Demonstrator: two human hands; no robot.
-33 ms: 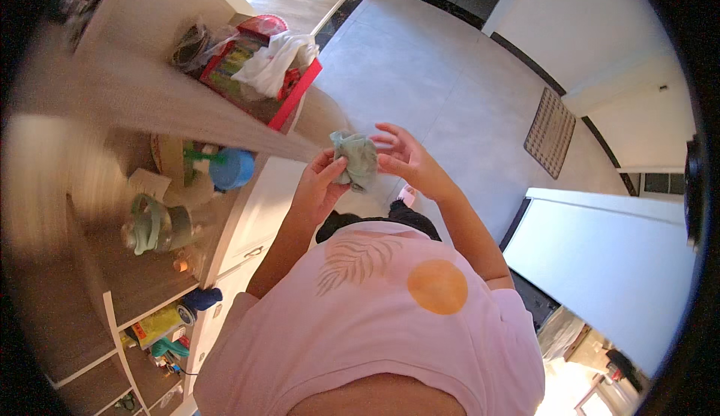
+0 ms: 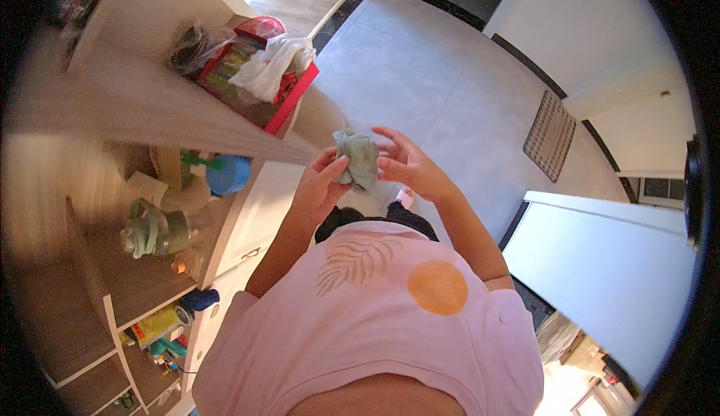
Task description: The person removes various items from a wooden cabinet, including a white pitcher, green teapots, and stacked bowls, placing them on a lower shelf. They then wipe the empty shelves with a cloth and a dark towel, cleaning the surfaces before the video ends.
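A small grey-green cloth is bunched up in front of my chest, above the floor. My left hand grips its left side with thumb and fingers closed on it. My right hand holds the right side, its upper fingers spread apart above the cloth. I am wearing a pink shirt with an orange circle.
A wooden shelf unit stands on my left, with a red tray of packets and a white cloth on top. Lower shelves hold a blue cup and a green pot. White drawers are beside me, and a doormat lies on the grey floor.
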